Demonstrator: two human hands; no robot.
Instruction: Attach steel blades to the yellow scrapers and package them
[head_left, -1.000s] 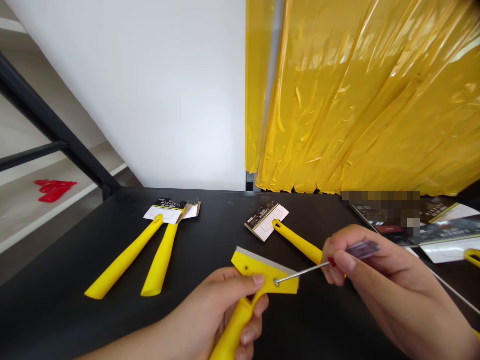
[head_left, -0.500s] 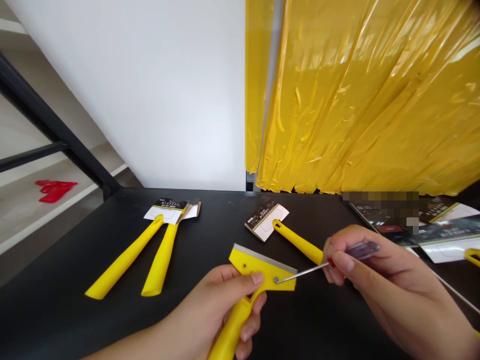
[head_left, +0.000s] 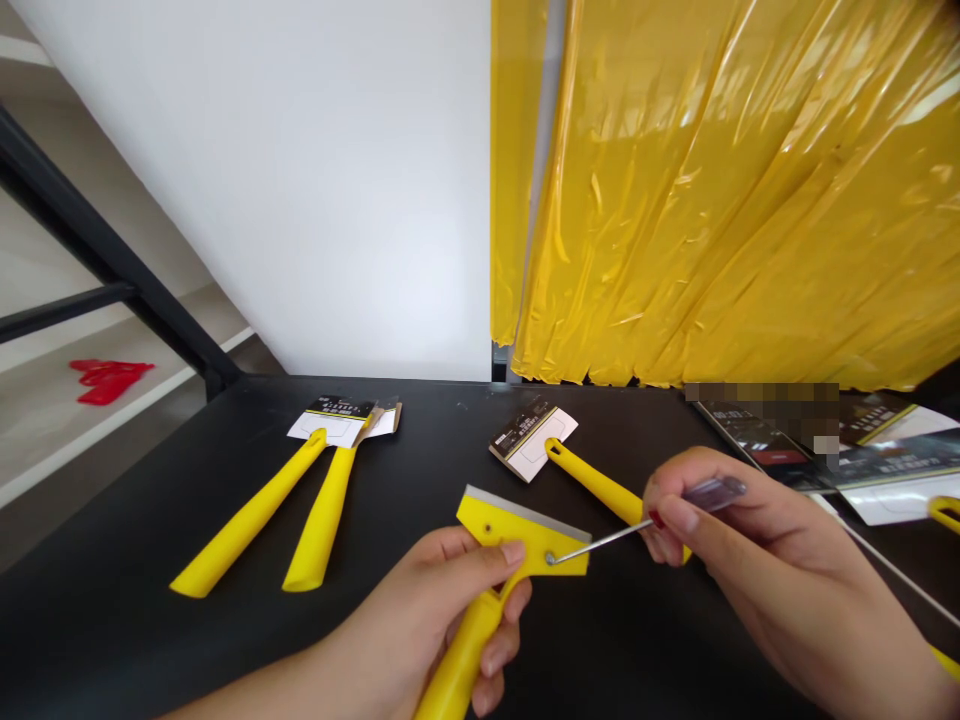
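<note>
My left hand (head_left: 457, 590) is closed round the neck of a yellow scraper (head_left: 529, 535), thumb on the face of its head. A grey metal blade runs along the head's far edge. One hole shows at the left of the head and a screw at the right. In my right hand (head_left: 720, 530), a screwdriver (head_left: 609, 540) with a clear handle is pinched between thumb and fingers. Its thin shaft slants left and down, and the tip touches the screw.
Two carded yellow scrapers (head_left: 259, 510) lie on the black table (head_left: 187, 440) at left. Another carded scraper (head_left: 592, 478) lies partly behind my right hand. Packaged cards (head_left: 892, 480) lie at right. Behind stand a white panel (head_left: 360, 180) and yellow plastic sheeting (head_left: 712, 200).
My right hand and the screwdriver have shifted slightly left. The scraper's head has moved a little left and up in my left hand. The screwdriver's tip stays at the screw.
</note>
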